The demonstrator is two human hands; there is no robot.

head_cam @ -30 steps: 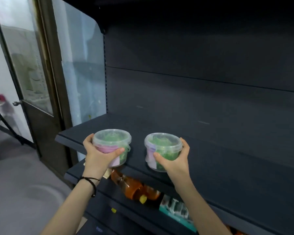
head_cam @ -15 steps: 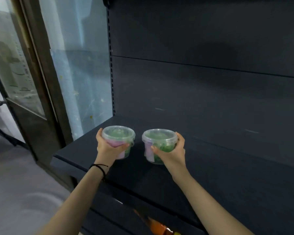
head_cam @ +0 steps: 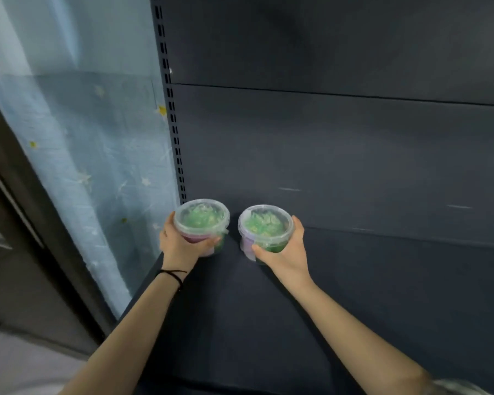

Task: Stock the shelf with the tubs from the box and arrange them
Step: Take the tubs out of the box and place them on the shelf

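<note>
Clear plastic tubs of green filling were held, one in each hand, near the back of the dark shelf point(head_cam: 240, 323).
The left hand point(head_cam: 183, 248) grasped the left tub point(head_cam: 201, 220); the right hand point(head_cam: 284, 259) grasped the right tub point(head_cam: 265, 226) just beside it, not touching. Whether either base rested on the shelf was unclear. No other tubs showed around the hands, so stocking seemed barely begun, with arranging left; the box was out of view.

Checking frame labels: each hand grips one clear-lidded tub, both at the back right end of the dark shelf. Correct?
No: in the head view the left hand grips the left tub and the right hand the right tub, at the back left end of the dark shelf, beside the slotted upright.
</note>
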